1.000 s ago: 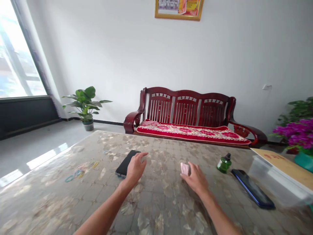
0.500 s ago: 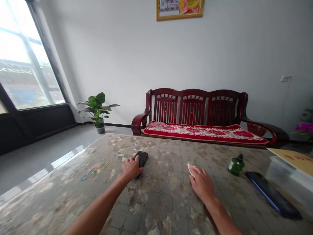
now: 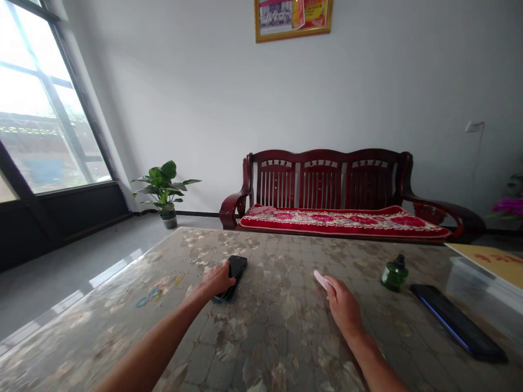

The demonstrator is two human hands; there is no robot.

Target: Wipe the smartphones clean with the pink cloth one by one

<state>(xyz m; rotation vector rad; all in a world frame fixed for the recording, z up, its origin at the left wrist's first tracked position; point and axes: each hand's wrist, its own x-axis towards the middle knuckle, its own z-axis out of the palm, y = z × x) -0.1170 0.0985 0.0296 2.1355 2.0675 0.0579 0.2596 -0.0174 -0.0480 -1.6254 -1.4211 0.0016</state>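
Left grip (image 3: 216, 280) clasps a flat, glossy phone (image 3: 238, 267); right grip (image 3: 343, 306) pinches pink cloth (image 3: 321, 279), a rounded green bottle (image 3: 394, 275) to its right.

1. There's a dark-red wooden settee (image 3: 321, 185), a red floral seat cover (image 3: 322, 219) along it.
2. Above the settee, a gold-framed picture (image 3: 293, 19).
3. Left of it, a potted leafy plant (image 3: 164, 188).
4. In front of its right end, a black-capped green bottle (image 3: 393, 276).
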